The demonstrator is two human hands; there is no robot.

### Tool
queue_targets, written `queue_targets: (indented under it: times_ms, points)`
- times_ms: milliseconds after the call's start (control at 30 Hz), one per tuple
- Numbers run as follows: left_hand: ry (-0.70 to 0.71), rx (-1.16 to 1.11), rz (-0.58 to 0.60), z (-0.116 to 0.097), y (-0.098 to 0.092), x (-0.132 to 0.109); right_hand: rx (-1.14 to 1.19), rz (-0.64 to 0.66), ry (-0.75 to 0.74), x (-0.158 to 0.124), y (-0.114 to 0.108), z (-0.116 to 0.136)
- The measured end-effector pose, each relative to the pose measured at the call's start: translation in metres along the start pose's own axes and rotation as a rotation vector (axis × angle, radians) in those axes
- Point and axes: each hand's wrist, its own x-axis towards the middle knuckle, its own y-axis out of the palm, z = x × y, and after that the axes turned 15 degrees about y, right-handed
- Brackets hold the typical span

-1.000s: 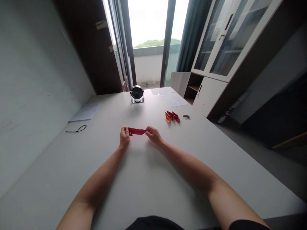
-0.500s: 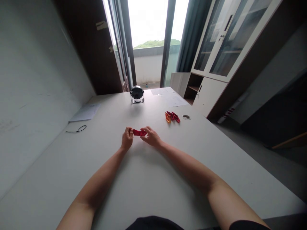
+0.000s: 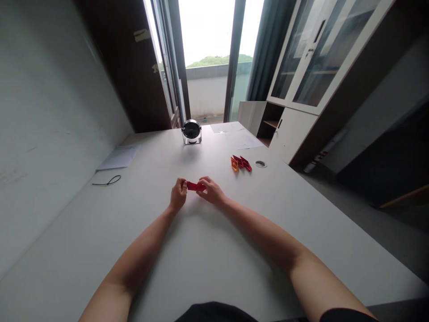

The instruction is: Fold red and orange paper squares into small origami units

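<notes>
Between my hands, just above the white table [image 3: 201, 250], is a small piece of folded red paper [image 3: 192, 186]. My left hand [image 3: 178, 194] pinches its left end, fingers closed. On the other side, the thumb and fingers of my right hand [image 3: 211, 191] grip the right end and cover part of it. The middle stretch of the red paper shows between the two hands; its exact folds are too small to make out. Farther off to the right lie folded paper pieces, an orange one [image 3: 234, 165] and red ones [image 3: 246, 163].
A round black-and-silver device [image 3: 191, 131] stands at the table's far side. Paper sheets [image 3: 246, 139] lie at the back right, another sheet [image 3: 119, 157] at the left by the wall. A black cable tie [image 3: 109, 182] lies near it. A round cable hole [image 3: 260, 164] sits near the right edge.
Both hands have shifted very slightly to the right with the red folded paper. The right end of the paper has turned a little within my right fingers.
</notes>
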Motion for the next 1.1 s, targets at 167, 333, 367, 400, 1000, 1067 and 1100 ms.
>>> queue_targets:
  times_ms: [167,333,367,400,1000,1067,1100]
  points:
    - [-0.017,0.005,-0.013,0.001,0.0,0.0,-0.076,-0.033,0.085,0.002,-0.003,-0.002]
    - [-0.028,-0.033,-0.028,0.005,0.002,0.0,-0.148,-0.018,0.111,0.001,-0.005,0.001]
    - [-0.033,-0.043,-0.029,0.006,0.002,0.0,-0.161,-0.009,0.114,0.0,-0.005,0.001]
    - [-0.037,-0.054,-0.028,0.007,0.003,0.0,-0.172,0.0,0.12,0.0,-0.004,0.002]
    - [-0.018,-0.152,0.031,0.009,0.006,-0.001,-0.251,0.077,0.171,0.001,-0.009,0.004]
    - [-0.005,-0.101,0.033,0.009,0.005,-0.001,-0.259,0.084,0.174,0.001,-0.01,0.005]
    - [0.003,-0.071,0.029,0.009,0.004,-0.001,-0.264,0.089,0.171,0.001,-0.011,0.006]
